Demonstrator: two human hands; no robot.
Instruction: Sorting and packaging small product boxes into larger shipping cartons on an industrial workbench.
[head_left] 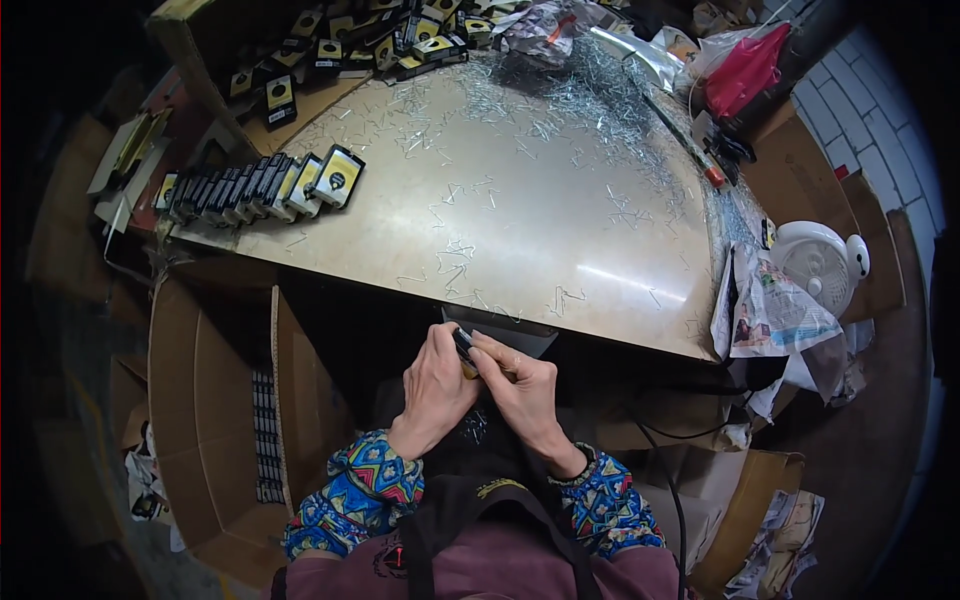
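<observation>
Just off the table's near edge, both my hands meet around a small black and yellow box (463,342). My left hand (437,378) wraps its fingers round the box from the left. From the right, my right hand (518,388) pinches its upper end between thumb and fingers. Most of the box is hidden by my fingers. Bent metal wire pieces (457,262) lie scattered on the table (540,200) in front of my hands. A leaning row of similar black and yellow boxes (260,190) stands at the table's left edge.
A heap of boxes (380,40) fills an open carton at the back left. Wire pieces (540,100) pile up at the back. A small white fan (815,265) and newspaper (765,300) sit at the right. Below left stands a tall cardboard box (205,400); a black cable (672,470) hangs at right.
</observation>
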